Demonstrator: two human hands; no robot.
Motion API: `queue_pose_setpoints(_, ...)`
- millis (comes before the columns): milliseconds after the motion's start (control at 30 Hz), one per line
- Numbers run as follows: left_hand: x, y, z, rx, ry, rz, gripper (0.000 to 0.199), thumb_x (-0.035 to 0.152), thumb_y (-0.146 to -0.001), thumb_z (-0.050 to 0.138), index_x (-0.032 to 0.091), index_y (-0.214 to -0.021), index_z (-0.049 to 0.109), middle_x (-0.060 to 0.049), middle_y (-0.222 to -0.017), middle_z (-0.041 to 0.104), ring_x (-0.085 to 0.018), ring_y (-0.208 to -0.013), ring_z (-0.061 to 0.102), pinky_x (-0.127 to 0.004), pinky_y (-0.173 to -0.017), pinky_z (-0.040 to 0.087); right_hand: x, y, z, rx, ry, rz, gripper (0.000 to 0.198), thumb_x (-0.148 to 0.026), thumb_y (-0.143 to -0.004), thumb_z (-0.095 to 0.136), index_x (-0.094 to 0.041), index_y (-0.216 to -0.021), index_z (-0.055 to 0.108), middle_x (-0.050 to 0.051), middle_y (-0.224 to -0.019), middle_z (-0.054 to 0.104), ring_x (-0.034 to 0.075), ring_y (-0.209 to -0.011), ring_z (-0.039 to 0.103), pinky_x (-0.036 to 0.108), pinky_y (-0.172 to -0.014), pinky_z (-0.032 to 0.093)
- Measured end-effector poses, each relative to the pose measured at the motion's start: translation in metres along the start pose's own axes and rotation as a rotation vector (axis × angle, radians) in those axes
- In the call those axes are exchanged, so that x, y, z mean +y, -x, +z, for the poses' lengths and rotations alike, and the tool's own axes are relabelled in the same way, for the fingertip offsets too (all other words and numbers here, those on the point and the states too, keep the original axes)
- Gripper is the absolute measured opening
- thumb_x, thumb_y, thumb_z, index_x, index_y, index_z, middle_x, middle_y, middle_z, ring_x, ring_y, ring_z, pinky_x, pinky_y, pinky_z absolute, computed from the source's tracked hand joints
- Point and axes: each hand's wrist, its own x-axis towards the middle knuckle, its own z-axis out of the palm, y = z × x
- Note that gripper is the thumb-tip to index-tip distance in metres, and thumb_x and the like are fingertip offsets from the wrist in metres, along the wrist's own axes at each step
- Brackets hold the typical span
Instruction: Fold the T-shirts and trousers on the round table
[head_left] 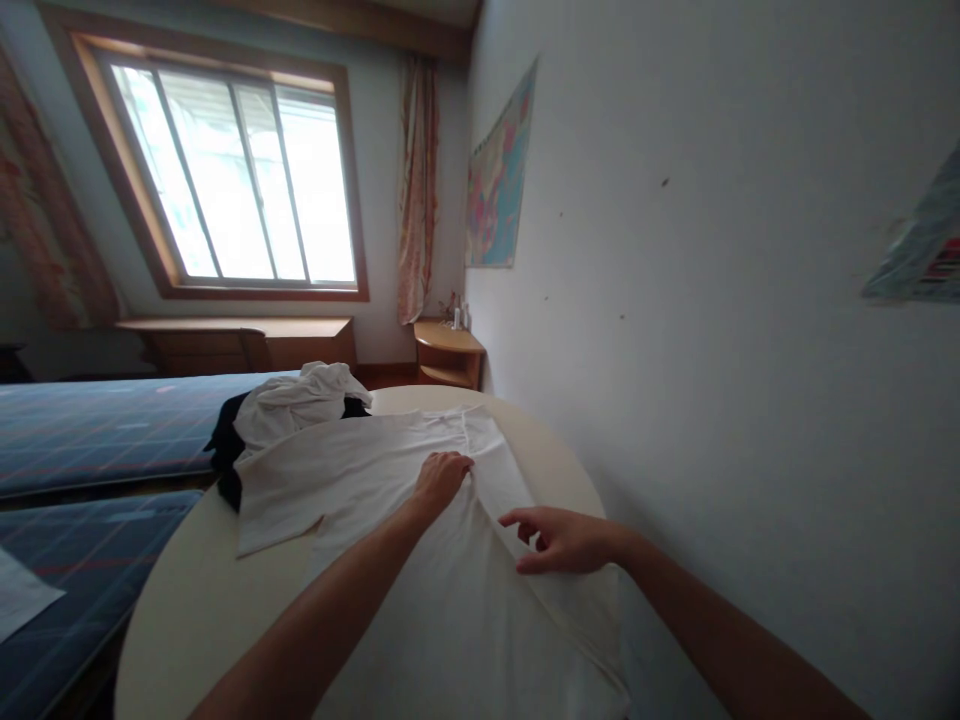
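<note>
A white shirt [420, 590] lies spread over a round, cream-coloured table [172, 590], one short sleeve [277, 500] reaching out to the left. Along its right part runs a lengthwise fold. My left hand [444, 478] is closed at the upper end of this fold, fingers pinching the cloth. Over the folded strip on the right is my right hand [566, 540], its thumb and fingers apart and slightly curled, with nothing between them. Whether its fingertips touch the cloth is hard to tell.
Crumpled white clothes [304, 400] and a black garment [225, 450] lie at the table's far left edge. Beds with blue plaid covers [112, 430] stand to the left. A white wall [712, 400] rises close on the right. A corner shelf [450, 345] stands behind.
</note>
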Motion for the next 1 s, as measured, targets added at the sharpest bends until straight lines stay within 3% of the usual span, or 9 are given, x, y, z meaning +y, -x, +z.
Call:
queue_pose_setpoints(133,-0.006,0.010,0.004,-0.023,0.026,-0.007,0.035,0.016,-0.090,0.049,0.027,-0.113,0.073,-0.005,-0.115,0.072,-0.021,-0.108,0.064,-0.033,-0.099,0.045,-0.003,-0.009,0.013,-0.284,-0.095,0.100,0.079,-0.043,-0.074,0.073,-0.023,-0.145,0.046,0.007,-0.116,0.063,0.008,-0.062,0.056,0.020,-0.054,0.046)
queue_pose_setpoints(233,-0.005,0.016,0.009,-0.009,0.043,-0.009,0.037,0.016,-0.089,0.047,0.025,-0.115,0.072,-0.005,-0.118,0.071,-0.021,-0.110,0.062,-0.032,-0.100,0.044,0.000,-0.021,0.017,-0.277,-0.091,0.041,0.053,-0.042,-0.083,0.064,-0.020,-0.131,0.061,0.004,-0.098,0.068,0.007,-0.055,0.053,0.018,-0.049,0.043)
queue_pose_setpoints(300,-0.003,0.018,0.011,0.008,0.050,-0.013,0.033,0.021,-0.092,0.046,0.024,-0.112,0.072,-0.007,-0.115,0.071,-0.022,-0.109,0.062,-0.032,-0.098,0.045,0.002,-0.030,0.018,-0.201,-0.045,-0.001,0.037,-0.038,-0.089,0.055,-0.017,-0.116,0.070,0.003,-0.084,0.069,0.009,-0.056,0.054,0.019,-0.051,0.043)
queue_pose_setpoints(367,-0.002,0.020,0.014,0.027,0.057,-0.013,0.032,0.027,-0.095,0.044,0.023,-0.110,0.072,-0.008,-0.113,0.070,-0.023,-0.108,0.061,-0.033,-0.097,0.045,0.005,-0.042,0.019,-0.027,0.036,-0.031,0.031,-0.033,-0.091,0.051,-0.016,-0.106,0.072,0.003,-0.081,0.070,0.011,-0.062,0.059,0.021,-0.058,0.045)
queue_pose_setpoints(467,0.000,0.025,0.018,0.051,0.069,-0.006,0.030,0.031,-0.093,0.049,0.023,-0.114,0.069,-0.008,-0.117,0.067,-0.024,-0.110,0.059,-0.033,-0.098,0.044,0.012,-0.061,0.021,0.342,0.199,-0.041,0.028,-0.025,-0.089,0.051,-0.018,-0.110,0.069,0.006,-0.094,0.072,0.016,-0.081,0.065,0.026,-0.076,0.048)
queue_pose_setpoints(533,-0.001,0.029,0.021,0.056,0.083,0.007,0.031,0.029,-0.091,0.052,0.024,-0.117,0.067,-0.007,-0.121,0.065,-0.023,-0.113,0.057,-0.032,-0.100,0.043,0.018,-0.076,0.021,0.490,0.279,-0.021,0.031,-0.022,-0.090,0.048,-0.018,-0.114,0.067,0.009,-0.107,0.071,0.019,-0.096,0.065,0.028,-0.088,0.047)
queue_pose_setpoints(767,-0.006,0.041,0.027,-0.034,0.084,0.078,0.049,0.034,-0.092,0.050,0.022,-0.139,0.052,-0.013,-0.147,0.047,-0.028,-0.138,0.041,-0.042,-0.117,0.028,0.029,-0.136,0.010,0.586,0.445,0.060,0.045,-0.019,-0.094,0.036,-0.015,-0.133,0.059,0.011,-0.132,0.061,0.021,-0.124,0.051,0.030,-0.107,0.035)
queue_pose_setpoints(867,-0.006,0.048,0.024,-0.098,0.071,0.061,0.054,0.040,-0.095,0.045,0.026,-0.147,0.043,-0.011,-0.156,0.037,-0.031,-0.145,0.029,-0.053,-0.119,0.020,0.031,-0.164,-0.001,0.610,0.457,0.115,0.047,-0.023,-0.098,0.032,-0.018,-0.139,0.055,0.011,-0.144,0.052,0.022,-0.133,0.044,0.033,-0.112,0.029)
queue_pose_setpoints(1000,-0.003,0.053,0.017,-0.139,0.079,0.042,0.055,0.043,-0.095,0.042,0.027,-0.148,0.042,-0.010,-0.159,0.032,-0.032,-0.148,0.024,-0.055,-0.119,0.016,0.037,-0.197,-0.012,0.600,0.447,0.184,0.048,-0.032,-0.101,0.029,-0.019,-0.139,0.055,0.013,-0.148,0.048,0.024,-0.140,0.035,0.041,-0.116,0.021)
